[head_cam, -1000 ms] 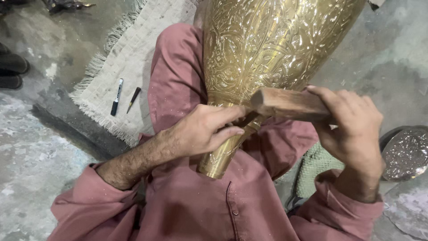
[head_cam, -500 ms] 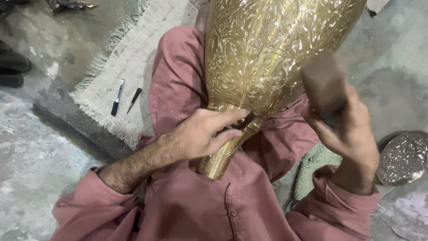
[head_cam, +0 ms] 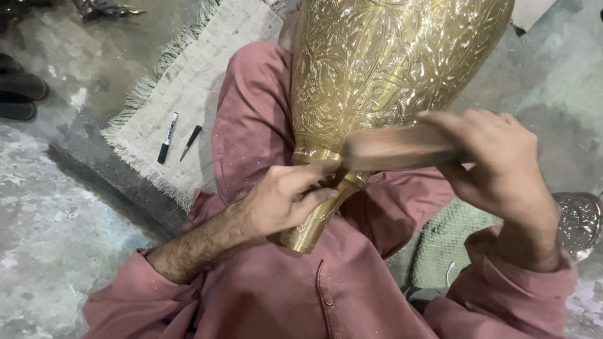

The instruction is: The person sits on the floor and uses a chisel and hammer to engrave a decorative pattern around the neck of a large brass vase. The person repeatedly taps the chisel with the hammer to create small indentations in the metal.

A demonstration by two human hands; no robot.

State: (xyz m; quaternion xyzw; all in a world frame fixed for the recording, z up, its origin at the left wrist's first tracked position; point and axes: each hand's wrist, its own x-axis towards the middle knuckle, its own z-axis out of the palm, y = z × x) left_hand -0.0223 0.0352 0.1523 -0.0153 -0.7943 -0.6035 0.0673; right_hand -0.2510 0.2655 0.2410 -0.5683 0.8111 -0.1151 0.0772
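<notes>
so there's this big engraved brass vase [head_cam: 389, 75] lying across the person's lap, wide body pointing away from them and the narrow neck and foot pointing back toward their chest, resting on the pink-red clothing [head_cam: 264, 125]. the left hand [head_cam: 282, 201] sits right at the neck of the vase, fingers curled together with the fingertips pinched on something small against the brass, but i can't tell what it is since it's hidden behind the fingers. the right hand [head_cam: 496, 163] has its fingers wrapped tight around a wooden mallet [head_cam: 396, 149], which is blurry and lying level, its head just above the neck next to the left fingertips. off to the left, a fringed woven mat [head_cam: 188, 81] lies on the concrete floor [head_cam: 56, 207] with a marker pen [head_cam: 167, 137] and a small pointed tool [head_cam: 190, 142] side by side on it. a shiny metal bowl [head_cam: 581, 220] sits at the right edge.
</notes>
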